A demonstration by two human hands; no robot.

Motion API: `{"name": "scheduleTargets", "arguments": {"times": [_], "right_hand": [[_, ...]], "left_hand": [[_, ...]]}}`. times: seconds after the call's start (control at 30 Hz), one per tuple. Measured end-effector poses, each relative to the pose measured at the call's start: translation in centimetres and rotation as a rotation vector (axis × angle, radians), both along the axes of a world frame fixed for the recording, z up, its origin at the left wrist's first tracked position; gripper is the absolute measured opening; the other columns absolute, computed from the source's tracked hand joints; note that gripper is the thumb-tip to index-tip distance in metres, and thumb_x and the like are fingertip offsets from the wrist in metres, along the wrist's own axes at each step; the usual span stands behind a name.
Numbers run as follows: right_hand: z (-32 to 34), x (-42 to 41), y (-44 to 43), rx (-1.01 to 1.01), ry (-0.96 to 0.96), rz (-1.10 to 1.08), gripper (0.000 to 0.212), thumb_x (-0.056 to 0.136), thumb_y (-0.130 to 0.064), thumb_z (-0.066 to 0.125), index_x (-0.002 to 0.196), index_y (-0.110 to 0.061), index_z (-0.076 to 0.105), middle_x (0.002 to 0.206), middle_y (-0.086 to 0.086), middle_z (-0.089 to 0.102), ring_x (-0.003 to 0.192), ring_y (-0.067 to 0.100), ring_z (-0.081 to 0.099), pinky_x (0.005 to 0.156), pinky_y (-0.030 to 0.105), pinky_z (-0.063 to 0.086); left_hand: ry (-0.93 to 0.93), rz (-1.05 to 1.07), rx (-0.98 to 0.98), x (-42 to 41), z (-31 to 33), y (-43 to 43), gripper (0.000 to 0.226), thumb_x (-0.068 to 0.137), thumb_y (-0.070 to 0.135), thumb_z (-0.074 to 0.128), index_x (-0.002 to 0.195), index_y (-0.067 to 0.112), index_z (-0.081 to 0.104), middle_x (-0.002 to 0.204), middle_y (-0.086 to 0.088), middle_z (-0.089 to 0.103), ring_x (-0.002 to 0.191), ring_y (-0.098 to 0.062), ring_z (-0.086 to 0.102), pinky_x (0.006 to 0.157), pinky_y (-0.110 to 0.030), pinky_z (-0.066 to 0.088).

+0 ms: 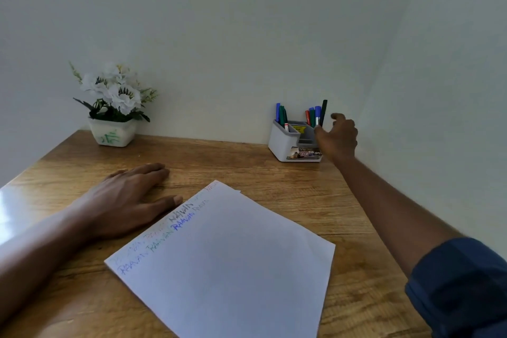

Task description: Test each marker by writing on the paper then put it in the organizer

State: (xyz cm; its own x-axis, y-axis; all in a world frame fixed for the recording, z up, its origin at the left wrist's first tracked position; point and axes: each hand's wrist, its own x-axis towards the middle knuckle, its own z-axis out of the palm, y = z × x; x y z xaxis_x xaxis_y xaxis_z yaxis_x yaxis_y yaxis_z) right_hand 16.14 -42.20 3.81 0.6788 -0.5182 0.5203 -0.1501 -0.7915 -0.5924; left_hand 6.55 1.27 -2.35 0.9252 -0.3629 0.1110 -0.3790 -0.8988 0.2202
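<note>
A white sheet of paper (233, 255) lies on the wooden desk, with a word written several times in different colours along its left edge. A grey-white organizer (282, 143) stands at the back right against the wall and holds several markers: blue and green ones (280, 114) in its left slot, red, green and blue ones (312, 115) in its right slot. A black marker (324, 111) stands upright at the right end. My right hand (338, 137) hovers beside the organizer with loosely spread fingers, thumb near the black marker's lower end. My left hand (129, 197) rests flat on the desk, thumb at the paper's edge.
A white pot of white artificial flowers (113, 107) stands at the back left of the wooden desk (247, 164). Pale walls close off the desk at the back and on the right, right behind the organizer.
</note>
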Motion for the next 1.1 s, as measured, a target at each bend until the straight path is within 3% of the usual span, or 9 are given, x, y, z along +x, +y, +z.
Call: {"name": "scheduleTargets", "arguments": {"times": [0.13, 0.27, 0.37, 0.5, 0.6, 0.7, 0.83, 0.97, 1.1], "right_hand": [[-1.8, -6.2, 4.3, -0.211, -0.232, 0.309, 0.048, 0.089, -0.03, 0.069, 0.134, -0.018, 0.054, 0.129, 0.008, 0.056, 0.117, 0.023, 0.054, 0.093, 0.043, 0.051], [-4.0, -10.8, 8.0, 0.02, 0.135, 0.845, 0.055, 0.091, -0.052, 0.065, 0.139, -0.028, 0.055, 0.141, -0.006, 0.056, 0.128, 0.011, 0.053, 0.105, 0.046, 0.049], [-4.6, -11.3, 8.7, -0.142, 0.375, 1.019, 0.055, 0.092, -0.06, 0.061, 0.144, -0.046, 0.047, 0.158, -0.016, 0.04, 0.146, 0.009, 0.035, 0.118, 0.05, 0.034], [-4.8, -11.1, 8.8, -0.317, 0.415, 1.102, 0.067, 0.086, -0.075, 0.053, 0.147, -0.058, 0.034, 0.164, -0.026, 0.019, 0.154, 0.002, 0.009, 0.123, 0.056, 0.014], [-5.5, -11.1, 8.9, -0.402, 0.413, 1.177, 0.066, 0.086, -0.08, 0.048, 0.147, -0.06, 0.032, 0.165, -0.027, 0.014, 0.155, 0.002, 0.001, 0.123, 0.047, 0.007], [-6.0, -11.3, 9.1, -0.475, 0.433, 1.127, 0.066, 0.088, -0.08, 0.042, 0.149, -0.055, 0.035, 0.165, -0.024, 0.018, 0.155, 0.004, -0.001, 0.123, 0.041, 0.004], [-5.3, -12.6, 9.8, -0.378, 0.507, 0.891, 0.07, 0.092, -0.076, 0.035, 0.152, -0.041, 0.039, 0.166, -0.012, 0.025, 0.156, 0.012, 0.006, 0.125, 0.043, 0.006], [-4.5, -16.2, 11.8, -0.273, 0.594, 0.66, 0.072, 0.095, -0.066, 0.035, 0.156, -0.027, 0.037, 0.168, 0.001, 0.022, 0.156, 0.022, 0.012, 0.125, 0.049, 0.011], [-4.6, -18.8, 13.1, -0.247, 0.572, 0.548, 0.072, 0.098, -0.055, 0.042, 0.156, -0.013, 0.035, 0.167, 0.007, 0.023, 0.156, 0.026, 0.014, 0.124, 0.051, 0.015]], "left_hand": [[-0.01, 0.012, -0.015, -1.1, 0.7, -0.4, 0.107, 0.072, 0.092, 0.022, 0.159, 0.029, 0.03, 0.166, 0.01, 0.023, 0.148, -0.016, 0.032, 0.12, -0.038, 0.028], [0.005, 0.035, -0.013, -2.0, 1.2, -0.8, 0.101, 0.08, 0.088, 0.023, 0.159, 0.027, 0.03, 0.167, 0.007, 0.023, 0.149, -0.018, 0.031, 0.12, -0.04, 0.029], [0.0, 0.044, -0.037, -2.3, 1.1, -0.7, 0.099, 0.081, 0.086, 0.017, 0.158, 0.026, 0.033, 0.167, 0.005, 0.025, 0.15, -0.016, 0.029, 0.121, -0.039, 0.027], [-0.03, 0.024, -0.065, -1.8, 0.4, -0.2, 0.111, 0.077, 0.095, 0.01, 0.159, 0.024, 0.031, 0.167, 0.007, 0.022, 0.152, -0.008, 0.018, 0.124, -0.04, 0.017], [-0.031, 0.0, -0.086, -1.5, -0.1, 0.1, 0.103, 0.081, 0.094, 0.017, 0.159, 0.027, 0.03, 0.167, 0.01, 0.02, 0.153, -0.003, 0.012, 0.126, -0.039, 0.012], [0.003, 0.024, -0.246, -2.1, 0.7, 0.1, 0.089, 0.087, 0.086, 0.031, 0.157, 0.03, 0.037, 0.166, 0.009, 0.026, 0.153, -0.003, 0.012, 0.125, -0.044, 0.016], [0.033, 0.246, -0.479, -5.0, 2.8, -1.1, 0.071, 0.093, 0.07, 0.042, 0.151, 0.029, 0.045, 0.166, 0.007, 0.027, 0.154, -0.01, 0.015, 0.121, -0.05, 0.023], [0.145, 0.195, -0.268, -9.3, 3.5, -2.5, 0.081, 0.095, 0.072, 0.038, 0.16, 0.024, 0.028, 0.171, 0.003, 0.008, 0.157, -0.014, 0.0, 0.125, -0.055, 0.01], [0.154, 0.037, -0.058, -11.3, 2.2, -3.1, 0.087, 0.097, 0.072, 0.037, 0.163, 0.02, 0.013, 0.171, -0.001, 0.003, 0.157, -0.021, -0.001, 0.123, -0.057, 0.012]]}}
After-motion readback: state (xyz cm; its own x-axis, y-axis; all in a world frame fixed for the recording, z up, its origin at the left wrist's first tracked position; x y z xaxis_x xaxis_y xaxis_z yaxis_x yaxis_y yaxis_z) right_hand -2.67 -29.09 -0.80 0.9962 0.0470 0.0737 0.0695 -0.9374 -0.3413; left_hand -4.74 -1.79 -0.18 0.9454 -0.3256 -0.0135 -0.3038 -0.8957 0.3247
